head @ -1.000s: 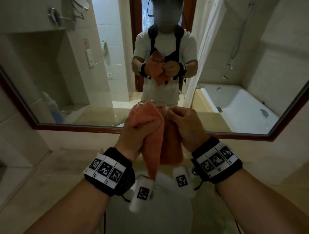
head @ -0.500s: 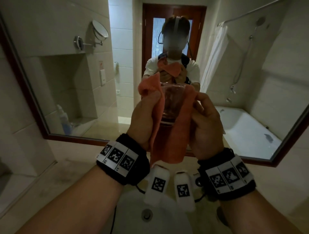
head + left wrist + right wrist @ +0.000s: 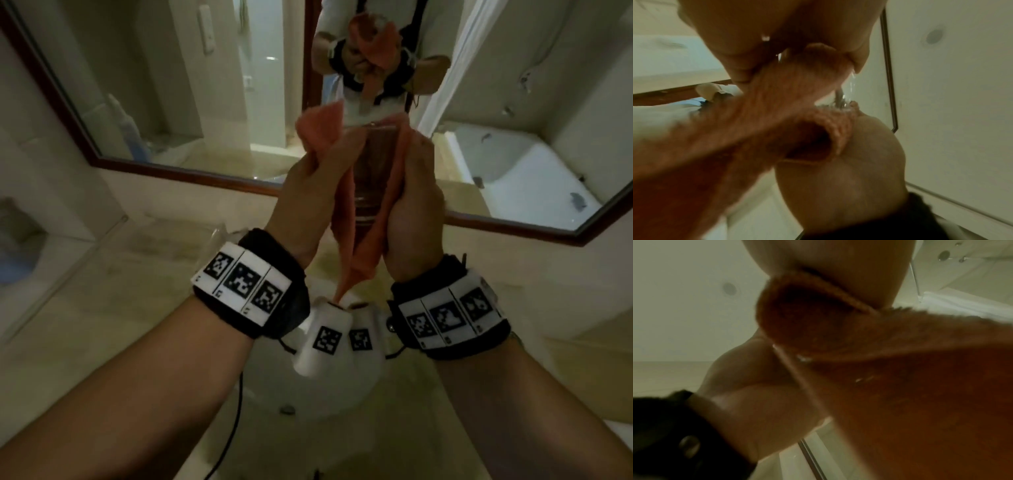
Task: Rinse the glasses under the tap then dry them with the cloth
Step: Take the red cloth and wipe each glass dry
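Observation:
An orange cloth [image 3: 320, 135] is wrapped round a clear glass [image 3: 373, 164], held upright in front of the mirror, above the sink. My left hand [image 3: 317, 181] pinches the cloth against the glass's left side. My right hand [image 3: 416, 202] grips the glass through the cloth on the right. The cloth's tail [image 3: 356, 267] hangs down between my wrists. In the left wrist view the cloth [image 3: 777, 116] fills the middle, with a wet edge of the glass [image 3: 842, 95] showing. In the right wrist view the cloth [image 3: 910, 394] hides the glass almost wholly.
A white sink basin [image 3: 342, 387] with its drain [image 3: 287, 409] lies below my wrists, set in a beige counter [image 3: 113, 308]. A clear object [image 3: 221, 233] stands on the counter behind my left wrist. The wood-framed mirror [image 3: 191, 173] is right behind.
Both hands raised the cloth-wrapped glass from low over the sink up before the mirror. The cloth has shifted round the glass, so the glass now shows between the hands.

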A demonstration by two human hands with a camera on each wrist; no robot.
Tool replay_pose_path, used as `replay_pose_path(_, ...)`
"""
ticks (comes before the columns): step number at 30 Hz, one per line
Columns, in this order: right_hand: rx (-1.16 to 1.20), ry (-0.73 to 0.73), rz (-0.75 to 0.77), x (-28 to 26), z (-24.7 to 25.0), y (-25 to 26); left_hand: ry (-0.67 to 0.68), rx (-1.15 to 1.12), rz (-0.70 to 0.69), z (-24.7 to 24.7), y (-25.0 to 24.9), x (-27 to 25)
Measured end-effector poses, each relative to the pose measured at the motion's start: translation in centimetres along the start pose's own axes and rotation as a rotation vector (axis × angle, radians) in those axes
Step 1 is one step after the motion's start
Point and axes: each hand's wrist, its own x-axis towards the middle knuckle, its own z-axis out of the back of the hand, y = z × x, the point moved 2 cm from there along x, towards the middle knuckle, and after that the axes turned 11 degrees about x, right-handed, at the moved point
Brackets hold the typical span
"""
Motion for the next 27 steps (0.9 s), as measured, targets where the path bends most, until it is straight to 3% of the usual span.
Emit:
replay_pose_path(5,-0.05,0.06,-0.186,-3.9,1.2,-3.6,-0.045,-0.114,0.032,1.1,4.9,-2.9)
replay_pose_path(10,-0.409,0.154,-0.066,-7.2,0.1,-6.4,0.045,-0.107,-0.042,2.9,5.7,-4.9)
replay_pose_path(14,-0.368,0.137,-0.045,-8.0,-1.0,-7.0,-0.079,0.009,0.046,5.6,6.3,-5.8)
replay_pose_path(20,-0.207,-0.064,-0.051,-10.1,-4.3,-7.6,-0.144,0.01,0.151,9.4,6.9,-8.6)
replay_pose_path(23,-0.232,-0.07,-0.069,-11.7,-6.3,-8.4,-0.151,-0.042,0.192,10.6,6.6,-9.9)
replay_pose_path(25,-0.292,-0.041,-0.08,-12.8,-7.7,-9.2,-0.108,-0.121,0.18,11.5,6.3,-10.6)
replay_pose_path(27,-0.339,0.005,-0.075,-13.6,-9.3,-9.8,-0.055,-0.179,0.066,12.7,5.9,-10.9)
